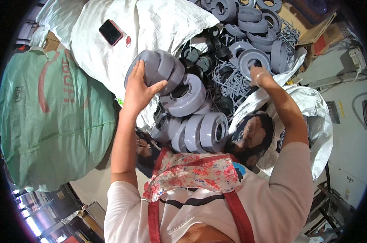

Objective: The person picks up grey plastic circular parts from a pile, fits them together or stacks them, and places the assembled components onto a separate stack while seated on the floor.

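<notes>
My left hand (pixel 141 88) lies against a row of grey plastic rings (pixel 165 69), its fingers stretched along them and its thumb spread apart. Just below, another grey ring (pixel 185 94) rests on the heap, showing its notched inner edge. At the right, my right hand (pixel 259 76) is closed at the middle of a round grey wheel-like part (pixel 248 60). A small black piece (pixel 257 63) shows at its fingertips; they partly hide it. Close to my lap, several more grey rings (pixel 214 131) lie side by side.
Grey plastic pins (pixel 231 83) and black round caps (pixel 205 62) fill the middle of the heap. More grey rings (pixel 252 24) are piled beyond. A phone (pixel 111 32) lies on a white sack (pixel 86 52); a green sack (pixel 58 129) stands left. Cardboard (pixel 317 28) is at far right.
</notes>
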The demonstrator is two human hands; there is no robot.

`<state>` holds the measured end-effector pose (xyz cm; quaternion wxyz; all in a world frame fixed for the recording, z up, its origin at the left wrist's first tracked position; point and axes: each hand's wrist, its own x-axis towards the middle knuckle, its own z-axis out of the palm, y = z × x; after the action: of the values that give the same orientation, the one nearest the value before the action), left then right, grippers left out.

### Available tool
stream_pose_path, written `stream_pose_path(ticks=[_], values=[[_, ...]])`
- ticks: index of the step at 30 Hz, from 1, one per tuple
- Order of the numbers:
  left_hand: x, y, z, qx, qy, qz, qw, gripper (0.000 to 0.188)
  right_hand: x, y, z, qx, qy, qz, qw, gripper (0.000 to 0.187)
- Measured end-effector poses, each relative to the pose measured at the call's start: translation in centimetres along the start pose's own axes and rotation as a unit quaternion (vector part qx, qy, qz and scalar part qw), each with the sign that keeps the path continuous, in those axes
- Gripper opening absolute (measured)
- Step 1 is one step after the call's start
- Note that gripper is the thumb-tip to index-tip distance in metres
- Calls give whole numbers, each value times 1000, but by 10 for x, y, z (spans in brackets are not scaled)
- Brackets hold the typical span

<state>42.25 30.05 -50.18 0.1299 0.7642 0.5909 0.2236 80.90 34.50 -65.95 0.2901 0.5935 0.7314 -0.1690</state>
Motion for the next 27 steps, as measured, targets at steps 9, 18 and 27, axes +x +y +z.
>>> stream_pose_path(ticks=[9,18,27], values=[[15,65,80,-732,-101,-329,589,55,-72,-78,-59,314,351,-418,777,55],[19,54,77,-722,-41,-372,582,39,85,-54,-28,77,413,-132,898,60],[2,51,73,-711,-36,-276,646,36,2,-75,-95,390,479,-191,763,17]])
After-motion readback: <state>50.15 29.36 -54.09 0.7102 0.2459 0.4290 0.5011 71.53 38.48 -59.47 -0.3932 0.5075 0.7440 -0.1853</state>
